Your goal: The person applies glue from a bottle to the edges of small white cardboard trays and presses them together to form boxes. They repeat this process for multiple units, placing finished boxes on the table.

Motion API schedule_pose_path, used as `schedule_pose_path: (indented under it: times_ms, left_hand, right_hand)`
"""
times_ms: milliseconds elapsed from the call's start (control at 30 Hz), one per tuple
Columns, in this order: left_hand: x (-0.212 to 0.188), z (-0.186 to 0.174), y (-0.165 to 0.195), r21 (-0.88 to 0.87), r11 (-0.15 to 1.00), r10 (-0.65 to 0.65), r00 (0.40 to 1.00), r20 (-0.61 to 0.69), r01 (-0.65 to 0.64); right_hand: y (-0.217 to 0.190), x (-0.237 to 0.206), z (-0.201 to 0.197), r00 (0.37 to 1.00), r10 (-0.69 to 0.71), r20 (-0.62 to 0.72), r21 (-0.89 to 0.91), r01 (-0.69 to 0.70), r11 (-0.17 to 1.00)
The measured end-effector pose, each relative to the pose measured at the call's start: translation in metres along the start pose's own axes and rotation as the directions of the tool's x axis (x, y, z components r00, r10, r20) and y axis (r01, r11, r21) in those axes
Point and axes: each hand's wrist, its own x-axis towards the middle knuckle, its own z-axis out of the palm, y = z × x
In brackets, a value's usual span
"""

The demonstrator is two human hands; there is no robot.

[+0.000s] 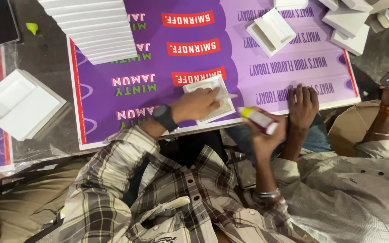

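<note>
Left hand [197,104] flat on white square tray [212,100], right hand [264,132] gripping white tube [258,119], purple sheet [212,63]

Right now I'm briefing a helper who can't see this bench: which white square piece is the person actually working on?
Start from the big purple printed sheet covering the table. At its near edge, the left hand, the one with a black wristwatch, presses on a flat white square frame. Unlike the other white pieces, which lie untouched farther away or off the sheet, this one sits under that hand, beside the right hand holding a small tube.
</note>
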Motion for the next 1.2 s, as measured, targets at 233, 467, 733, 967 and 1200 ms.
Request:
schedule_pose_path:
  times_ms: [233,467,733,967,1200]
  left_hand:
    - [-0.020,0.074,0.049,0.445,0.853,-0.014,0.865,-0.501,0.272]
    - [-0.029,0.069,0.034,0.449,0.879,0.015,0.932,-0.362,0.160]
    - [-0.105,-0.002,-0.024,0.548,0.836,0.064,0.990,-0.124,0.015]
    - [-0.142,-0.041,-0.050,0.198,0.980,0.018,0.994,-0.112,0.004]
    - [-0.100,-0.048,-0.035,0.161,0.986,0.004,0.973,-0.229,0.034]
  right_hand:
    - [0.018,0.001,-0.044,0.998,0.004,-0.066,-0.098,-0.010,0.995]
    - [0.015,0.000,-0.029,0.983,0.129,-0.127,0.043,-0.125,0.991]
    - [-0.007,0.007,-0.018,0.976,0.196,-0.099,0.170,-0.178,0.969]
    - [-0.015,0.008,-0.008,0.990,0.129,-0.056,0.191,-0.116,0.975]
    - [-0.006,0.009,-0.010,0.987,0.145,-0.066,0.187,-0.130,0.974]
